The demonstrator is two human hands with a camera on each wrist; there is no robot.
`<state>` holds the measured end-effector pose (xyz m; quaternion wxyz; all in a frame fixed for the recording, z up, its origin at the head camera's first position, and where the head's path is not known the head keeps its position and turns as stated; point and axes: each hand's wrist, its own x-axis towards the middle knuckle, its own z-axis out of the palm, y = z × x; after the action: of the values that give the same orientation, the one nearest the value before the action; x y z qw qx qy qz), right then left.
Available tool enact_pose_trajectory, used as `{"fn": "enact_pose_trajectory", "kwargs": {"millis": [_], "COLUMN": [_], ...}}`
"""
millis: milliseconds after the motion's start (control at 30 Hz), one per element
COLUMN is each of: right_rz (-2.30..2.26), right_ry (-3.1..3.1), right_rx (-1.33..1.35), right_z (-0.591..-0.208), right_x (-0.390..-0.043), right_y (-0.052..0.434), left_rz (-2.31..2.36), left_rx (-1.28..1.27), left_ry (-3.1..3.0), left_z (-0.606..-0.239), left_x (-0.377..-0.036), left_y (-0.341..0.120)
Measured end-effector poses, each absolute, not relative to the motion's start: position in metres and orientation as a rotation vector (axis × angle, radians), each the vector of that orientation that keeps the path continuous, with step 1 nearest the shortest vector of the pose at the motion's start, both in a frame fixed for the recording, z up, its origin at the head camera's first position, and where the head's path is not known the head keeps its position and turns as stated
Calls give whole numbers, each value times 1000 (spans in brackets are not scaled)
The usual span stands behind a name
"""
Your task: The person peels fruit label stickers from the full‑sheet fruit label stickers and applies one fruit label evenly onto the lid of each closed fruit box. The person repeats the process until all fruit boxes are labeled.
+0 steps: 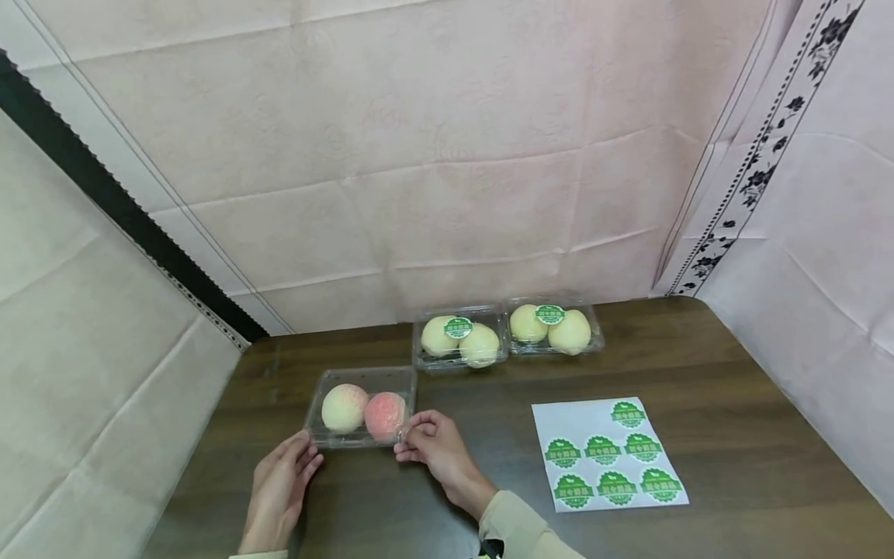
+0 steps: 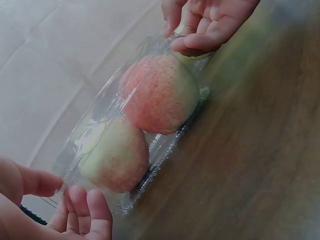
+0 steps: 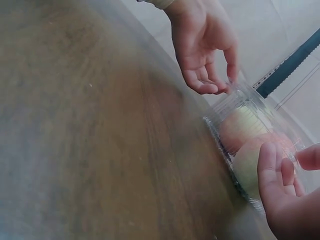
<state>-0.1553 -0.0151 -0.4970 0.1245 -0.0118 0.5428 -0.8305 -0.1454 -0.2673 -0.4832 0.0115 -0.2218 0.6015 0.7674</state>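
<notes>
A clear plastic clamshell box (image 1: pixel 380 379) lies in front of me on the table, its lid down. Inside sit two peaches side by side, a pale one (image 1: pixel 344 408) on the left and a pinker one (image 1: pixel 385 415) on the right. My left hand (image 1: pixel 275 489) pinches the box's near left corner between thumb and fingers. At the near right corner, my right hand (image 1: pixel 441 456) pinches the edge of the plastic. Both wrist views show the peaches (image 2: pixel 159 95) through the transparent lid, with a hand at each end of the box.
Behind, two more clear boxes hold pale yellow-green fruit (image 1: pixel 480 345) (image 1: pixel 569 332), each with a green label (image 1: pixel 549 314) on its lid. A white sheet (image 1: pixel 573 419) with several green stickers (image 1: pixel 617 487) lies on the right of the wooden table (image 1: pixel 740 435). Pale cloth (image 1: pixel 447 155) hangs behind.
</notes>
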Motion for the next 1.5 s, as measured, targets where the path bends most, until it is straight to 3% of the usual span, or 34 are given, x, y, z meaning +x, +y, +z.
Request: {"fn": "enact_pose_trajectory", "kwargs": {"millis": [733, 1067, 1500], "right_rz": [-2281, -2119, -2237], "right_ry": [1783, 2114, 1882], "right_rx": [-92, -127, -88], "right_z": [-492, -487, -488], "right_x": [-136, -162, -172], "right_y": [1, 6, 18], "left_rz": [2285, 2337, 2329], "left_rx": [-695, -666, -673], "left_ry": [1862, 1837, 1855], "left_z": [-478, -481, -481], "left_x": [-122, -115, -109], "left_y": [-266, -267, -254]}}
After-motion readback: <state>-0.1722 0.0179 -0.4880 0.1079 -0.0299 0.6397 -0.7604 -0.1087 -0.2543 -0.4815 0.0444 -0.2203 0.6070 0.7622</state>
